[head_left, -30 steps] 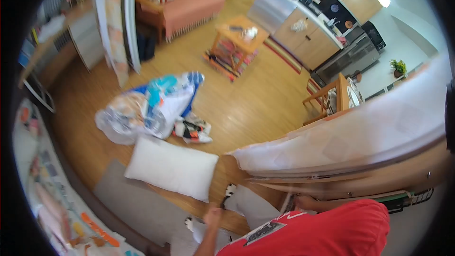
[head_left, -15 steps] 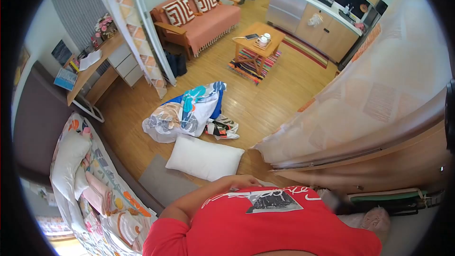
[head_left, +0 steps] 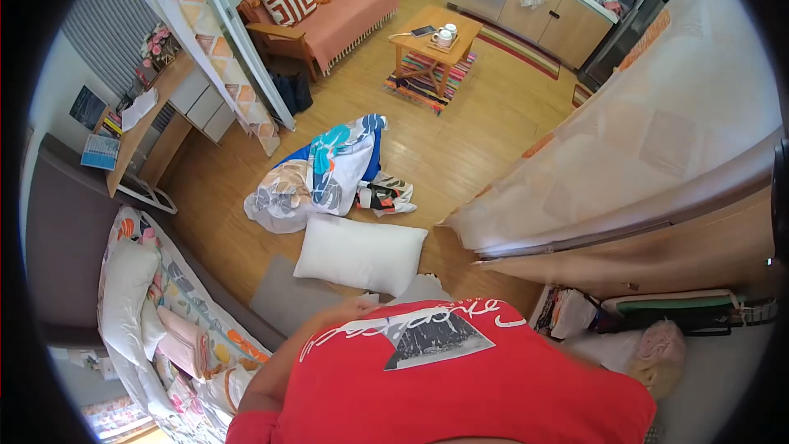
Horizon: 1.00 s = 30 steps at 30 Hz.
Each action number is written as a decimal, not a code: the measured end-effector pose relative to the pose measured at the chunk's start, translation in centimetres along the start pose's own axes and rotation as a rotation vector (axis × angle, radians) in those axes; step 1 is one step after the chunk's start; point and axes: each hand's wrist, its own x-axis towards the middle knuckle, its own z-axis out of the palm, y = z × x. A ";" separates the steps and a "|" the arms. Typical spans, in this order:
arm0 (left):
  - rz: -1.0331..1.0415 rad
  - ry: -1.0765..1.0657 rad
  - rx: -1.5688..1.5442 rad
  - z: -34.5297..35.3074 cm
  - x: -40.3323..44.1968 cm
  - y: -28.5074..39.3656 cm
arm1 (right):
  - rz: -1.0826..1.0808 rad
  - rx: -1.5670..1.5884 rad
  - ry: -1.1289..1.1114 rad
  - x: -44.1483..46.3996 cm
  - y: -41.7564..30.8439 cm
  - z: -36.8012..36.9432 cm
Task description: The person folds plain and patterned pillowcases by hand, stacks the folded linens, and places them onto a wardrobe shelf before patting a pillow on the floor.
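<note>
My left hand (head_left: 355, 309) is in front of my chest, partly hidden by the red shirt (head_left: 460, 382). Its fingers are blurred and cannot be made out. A pale grey cloth (head_left: 421, 288) shows just past it, and whether they touch is unclear. Farther out, a white pillow (head_left: 360, 252) lies flat on the floor. Beyond the pillow is a heap of patterned bedding (head_left: 325, 168) in white, blue and tan, with a smaller bunched printed cloth (head_left: 386, 196) beside it. My right hand does not show; the shirt covers that side.
At left stands a bed (head_left: 185, 296) with pillows and a folded pink towel (head_left: 182, 341). A desk (head_left: 156, 119) is behind it. A curtain (head_left: 616, 140) hangs at right above a shelf holding folded items (head_left: 571, 312). Ahead are a coffee table (head_left: 448, 25) and a sofa (head_left: 353, 20).
The view has tilted down, so the room sits higher in the picture. My left hand has shifted left and lower against the shirt. A dark blurred shape at the right is gone.
</note>
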 end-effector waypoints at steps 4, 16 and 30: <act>0.109 -0.111 0.255 -1.7 1.2 2.2 | -0.012 0.015 0.046 -3.4 -0.2 0.6; 0.005 -0.139 -0.062 -0.3 -0.7 4.8 | -0.001 0.149 -0.025 -11.9 -3.4 8.8; 0.048 0.077 0.157 -4.1 -7.8 -3.1 | -0.240 0.186 -0.307 -10.0 -13.1 18.5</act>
